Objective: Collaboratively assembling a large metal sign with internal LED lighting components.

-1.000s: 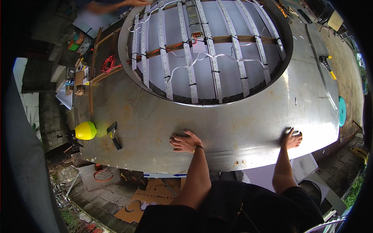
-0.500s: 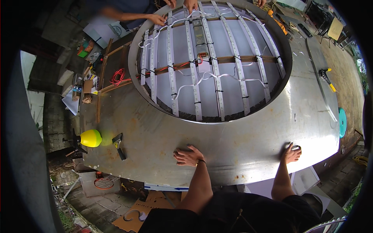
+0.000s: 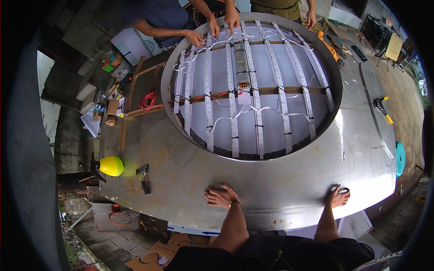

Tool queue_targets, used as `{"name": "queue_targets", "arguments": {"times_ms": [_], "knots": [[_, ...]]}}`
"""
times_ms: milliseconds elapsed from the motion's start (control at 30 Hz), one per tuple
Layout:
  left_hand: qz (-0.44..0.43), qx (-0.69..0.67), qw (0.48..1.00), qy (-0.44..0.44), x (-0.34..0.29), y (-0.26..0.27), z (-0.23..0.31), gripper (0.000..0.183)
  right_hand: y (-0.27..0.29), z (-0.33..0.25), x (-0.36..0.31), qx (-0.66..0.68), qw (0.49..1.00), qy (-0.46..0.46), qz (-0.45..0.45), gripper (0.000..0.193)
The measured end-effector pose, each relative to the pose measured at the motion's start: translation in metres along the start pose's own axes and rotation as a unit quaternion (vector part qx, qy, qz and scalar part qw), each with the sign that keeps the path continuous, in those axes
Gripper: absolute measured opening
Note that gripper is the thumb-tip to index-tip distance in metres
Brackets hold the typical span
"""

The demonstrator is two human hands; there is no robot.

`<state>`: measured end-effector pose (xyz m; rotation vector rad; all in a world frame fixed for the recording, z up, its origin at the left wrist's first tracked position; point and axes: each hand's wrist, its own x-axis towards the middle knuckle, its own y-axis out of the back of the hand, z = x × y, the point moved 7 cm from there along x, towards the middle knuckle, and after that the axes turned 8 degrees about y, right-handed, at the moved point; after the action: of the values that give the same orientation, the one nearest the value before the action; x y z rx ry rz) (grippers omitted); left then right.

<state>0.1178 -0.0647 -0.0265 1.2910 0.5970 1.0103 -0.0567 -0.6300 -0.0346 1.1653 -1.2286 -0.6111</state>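
My left hand (image 3: pixel 221 196) lies palm down on the bare metal tabletop (image 3: pixel 190 169), fingers spread, with nothing in it. Farther right, my right hand (image 3: pixel 338 197) rests on the same surface, its fingers curled at a small dark ring-shaped thing (image 3: pixel 345 189) whose kind is too small to tell. Beyond both hands stands a large round metal frame (image 3: pixel 332 115). Inside it, rows of LED strips (image 3: pixel 234 131) are tied to wooden crossbars and joined by white wires. A power supply (image 3: pixel 241 63) sits near the middle.
Left of my hands are a yellow spray bottle (image 3: pixel 111 166) and a scraper (image 3: pixel 143 178). Red wire (image 3: pixel 148 101) lies by the wooden frame. At right are a yellow-handled tool (image 3: pixel 383 109) and a long metal strip (image 3: pixel 373 104). Across the table, co-workers' hands (image 3: pixel 195 38) work at the strips.
The view has tipped up, so the table appears lower and more of the co-workers shows. Both my hands stay resting on the metal. The co-workers' hands have shifted slightly at the far rim.
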Motion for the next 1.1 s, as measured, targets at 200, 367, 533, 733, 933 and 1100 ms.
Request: {"name": "queue_targets", "arguments": {"times_ms": [200,367,533,733,933,1100], "knots": [[0.001,-0.016,1.000,0.004,-0.001,0.003,0.004,0.066,-0.006,0.003,0.002,-0.008,1.000,-0.004,-0.001,0.074],[0.007,-0.014,1.000,0.003,-0.001,0.004,0.003,0.065,-0.006,0.004,0.001,-0.009,1.000,-0.008,-0.002,0.074],[0.023,-0.014,1.000,0.001,-0.001,0.005,0.003,0.064,-0.003,0.002,0.001,-0.011,1.000,-0.014,-0.019,0.074],[0.021,-0.013,1.000,0.003,-0.002,0.005,0.002,0.064,0.002,-0.003,0.001,0.000,0.999,-0.025,-0.045,0.076],[0.017,-0.014,1.000,0.001,-0.001,0.005,0.002,0.063,0.004,-0.002,0.000,0.000,0.999,-0.021,-0.036,0.075],[0.015,-0.014,1.000,-0.002,-0.001,0.007,0.002,0.063,0.005,-0.003,0.000,-0.002,0.999,-0.027,-0.042,0.075]]}}
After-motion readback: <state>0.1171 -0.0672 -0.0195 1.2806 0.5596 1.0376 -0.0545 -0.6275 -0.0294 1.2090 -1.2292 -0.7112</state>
